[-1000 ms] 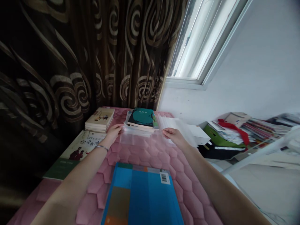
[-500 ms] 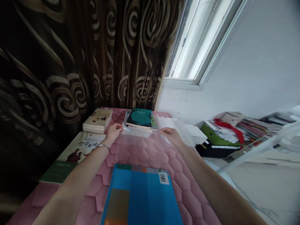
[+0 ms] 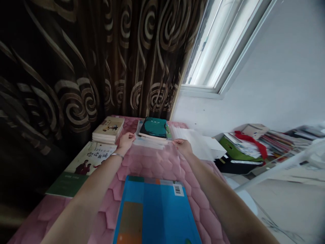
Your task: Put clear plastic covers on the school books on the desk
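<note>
A clear plastic sheet (image 3: 152, 157) is stretched between my two hands over the pink padded cover. My left hand (image 3: 126, 141), with a silver bangle at the wrist, pinches its far left corner. At the far right corner my right hand (image 3: 183, 147) pinches it too. The sheet's near part reaches toward the top edge of a blue book (image 3: 159, 213), which lies closest to me with a barcode label at its upper right. Just beyond the sheet, a dark teal book (image 3: 155, 128) rests on other books and papers.
Left of my arm are a stack of beige books (image 3: 108, 130) and a large white-and-green book (image 3: 81, 169). White translucent sheets (image 3: 195, 140) lie right of my right hand. Farther right stand a green-and-black box (image 3: 235, 154) and piled papers. A patterned curtain (image 3: 122, 61) hangs behind.
The view has shifted slightly, so most things sit a little farther right. Both hands keep their pinch on the plastic sheet, and the sheet stays spread between them.
</note>
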